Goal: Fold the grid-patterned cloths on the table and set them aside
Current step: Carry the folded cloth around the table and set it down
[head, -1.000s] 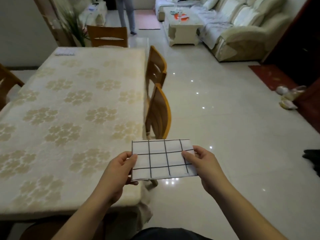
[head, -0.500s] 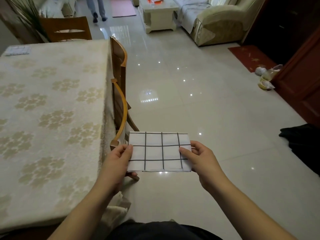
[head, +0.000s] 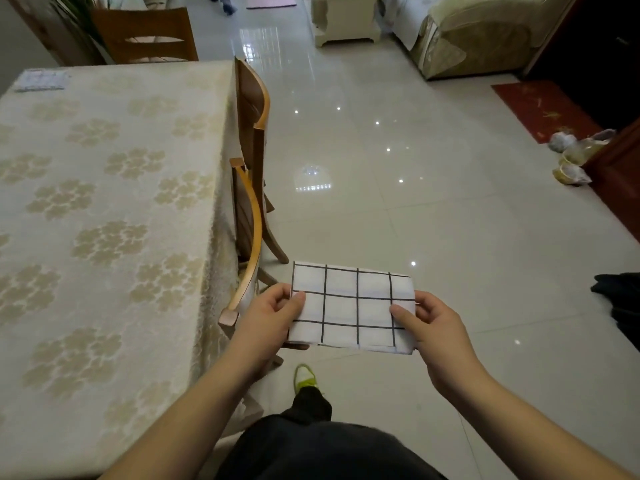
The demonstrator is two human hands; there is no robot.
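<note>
A white cloth with a black grid, folded into a flat rectangle, is held level in the air over the tiled floor, to the right of the table. My left hand pinches its left edge, thumb on top. My right hand pinches its right edge the same way. A second folded grid cloth lies at the table's far left corner.
Two wooden chairs are tucked against the table's right side, close to my left hand. Another chair stands at the far end. My shoe is on the floor below the cloth. A sofa, bags and a dark heap lie to the right.
The view has swung right, away from the table. The folded cloth, still held in both hands, now hangs over the floor beside the near chair instead of over the table's corner.
</note>
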